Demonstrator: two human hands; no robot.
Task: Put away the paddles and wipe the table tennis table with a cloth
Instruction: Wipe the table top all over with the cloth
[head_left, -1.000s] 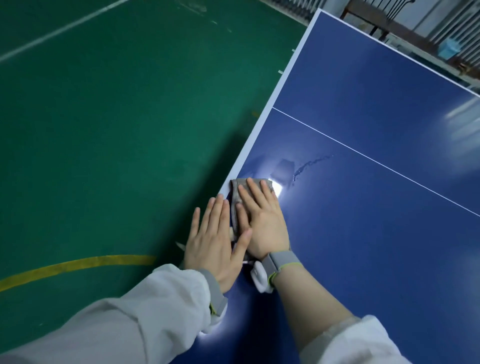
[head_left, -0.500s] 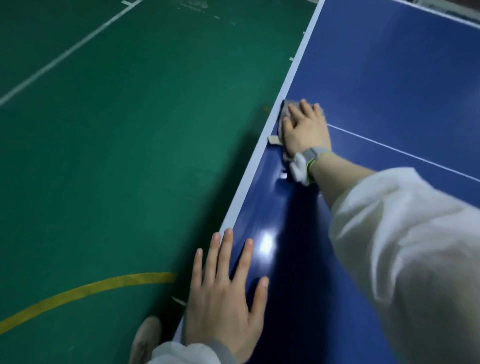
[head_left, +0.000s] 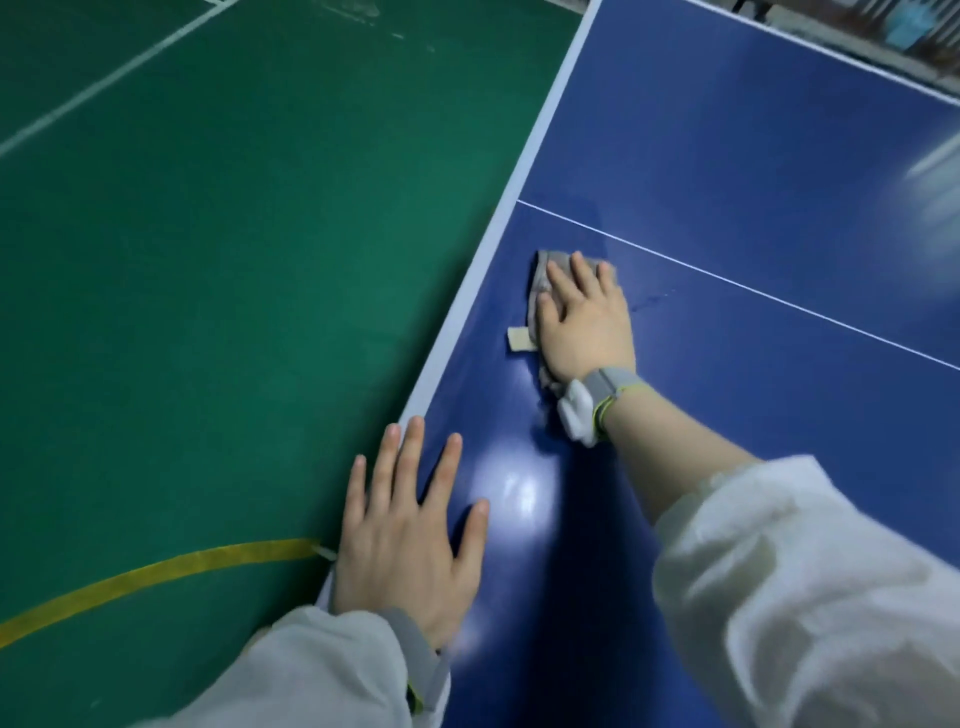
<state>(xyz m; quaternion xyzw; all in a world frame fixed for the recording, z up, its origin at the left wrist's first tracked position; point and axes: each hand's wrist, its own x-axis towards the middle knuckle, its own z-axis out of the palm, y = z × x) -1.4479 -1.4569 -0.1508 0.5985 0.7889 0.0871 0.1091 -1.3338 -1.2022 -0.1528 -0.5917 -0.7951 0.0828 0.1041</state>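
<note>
The blue table tennis table (head_left: 727, 156) fills the right half of the view, with a white centre line across it. My right hand (head_left: 584, 317) presses flat with straight fingers on a grey cloth (head_left: 540, 275), just inside the table's left edge and a little below the white line. A small beige tag (head_left: 518, 339) of the cloth sticks out to the left of my hand. My left hand (head_left: 410, 535) rests flat, fingers spread, on the table's near left edge. No paddles are in view.
Green sports floor (head_left: 234, 260) with white lines and a yellow curved line (head_left: 156, 571) lies left of the table. The table's pale edge strip (head_left: 498, 234) runs diagonally. Furniture and a light blue object (head_left: 906, 26) sit beyond the far right edge.
My right hand has pulled the cloth back toward me and slightly inward from the table's edge, after pushing it far out half a second ago. My left hand stays planted on the edge.
</note>
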